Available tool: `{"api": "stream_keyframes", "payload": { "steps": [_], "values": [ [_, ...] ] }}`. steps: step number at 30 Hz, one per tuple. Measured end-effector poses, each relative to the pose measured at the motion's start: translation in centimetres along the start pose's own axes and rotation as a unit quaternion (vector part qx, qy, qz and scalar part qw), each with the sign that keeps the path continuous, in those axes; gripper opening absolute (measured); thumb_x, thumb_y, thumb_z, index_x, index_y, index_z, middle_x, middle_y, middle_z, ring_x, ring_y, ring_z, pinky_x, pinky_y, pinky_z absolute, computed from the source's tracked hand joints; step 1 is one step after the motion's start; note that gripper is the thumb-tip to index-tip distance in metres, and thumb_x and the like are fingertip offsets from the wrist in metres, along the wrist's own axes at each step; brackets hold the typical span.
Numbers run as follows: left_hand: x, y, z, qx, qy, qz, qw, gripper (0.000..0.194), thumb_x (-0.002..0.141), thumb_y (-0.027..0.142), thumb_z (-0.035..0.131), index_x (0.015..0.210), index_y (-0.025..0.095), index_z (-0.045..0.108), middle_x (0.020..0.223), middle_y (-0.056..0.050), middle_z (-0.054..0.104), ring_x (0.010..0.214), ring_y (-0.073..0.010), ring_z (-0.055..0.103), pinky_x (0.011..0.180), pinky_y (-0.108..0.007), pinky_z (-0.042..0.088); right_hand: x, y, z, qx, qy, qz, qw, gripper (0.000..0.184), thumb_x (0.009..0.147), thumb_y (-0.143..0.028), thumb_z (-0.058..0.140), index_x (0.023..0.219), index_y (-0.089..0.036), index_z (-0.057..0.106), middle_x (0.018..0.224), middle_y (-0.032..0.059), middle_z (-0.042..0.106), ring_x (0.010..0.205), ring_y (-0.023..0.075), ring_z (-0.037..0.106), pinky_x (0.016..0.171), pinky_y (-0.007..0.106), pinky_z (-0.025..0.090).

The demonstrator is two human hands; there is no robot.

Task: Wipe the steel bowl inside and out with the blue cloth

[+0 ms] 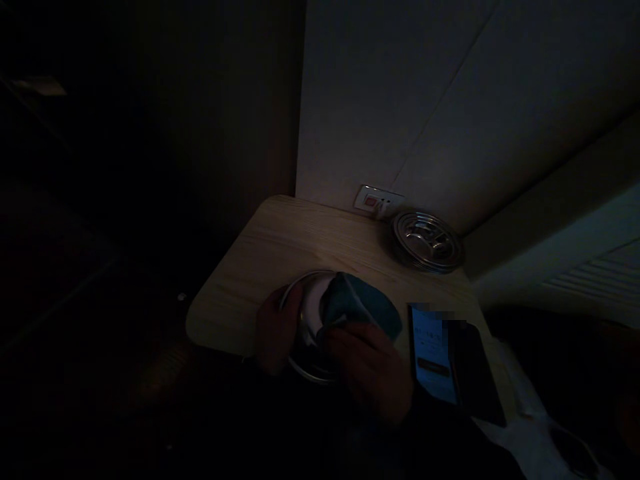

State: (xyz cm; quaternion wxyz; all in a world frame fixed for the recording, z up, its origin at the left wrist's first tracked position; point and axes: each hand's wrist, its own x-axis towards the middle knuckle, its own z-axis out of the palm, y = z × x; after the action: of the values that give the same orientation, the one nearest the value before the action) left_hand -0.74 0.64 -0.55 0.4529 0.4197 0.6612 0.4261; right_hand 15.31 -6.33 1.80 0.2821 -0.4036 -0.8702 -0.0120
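You have a metal dish (311,307) at the near edge of the pale wooden table (290,233), left of the phone, with its far part over the tabletop and its near part close to your dark clothing. Your left hand (277,330) grips the dish by its left rim, the fingers reaching over the edge toward the inside. Your right hand (375,373) is closed on a teal cloth (367,303), its fingers curled over the dish's right half; the cloth bunches up past your knuckles and covers the far right part of the dish. It is too dim to tell exactly where your right fingertips press. Just to the right of the cloth lies the phone (433,353) with its screen lit, and touching or just beside its right side is a flat black object (477,373) that is hard to make out. At the far right corner of the table sits a stack of metal dishes (430,243), near the wall (390,100). Left of that stack, a socket (379,200) is set in the wall just above the table's far edge, with a pale plug (381,209) in it.
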Motion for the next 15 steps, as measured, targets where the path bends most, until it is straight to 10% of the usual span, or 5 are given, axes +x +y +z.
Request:
{"api": "stream_keyframes", "payload": {
  "steps": [15],
  "values": [
    [0.0, 0.4, 0.1, -0.002, -0.018, -0.003, 1.000, 0.042, 0.078, 0.049, 0.050, 0.091, 0.014, 0.070, 0.092, -0.009, 0.071, 0.087, -0.0234, 0.063, 0.073, -0.030, 0.045, -0.4, 0.6, -0.6, -0.045, -0.004, -0.068, 0.997, 0.031, 0.096, -0.019, 0.035, 0.098, -0.015, 0.066, 0.103, 0.0039, 0.070, 0.092, 0.0177, 0.058, 0.074, 0.029, 0.053]
  ]
}}
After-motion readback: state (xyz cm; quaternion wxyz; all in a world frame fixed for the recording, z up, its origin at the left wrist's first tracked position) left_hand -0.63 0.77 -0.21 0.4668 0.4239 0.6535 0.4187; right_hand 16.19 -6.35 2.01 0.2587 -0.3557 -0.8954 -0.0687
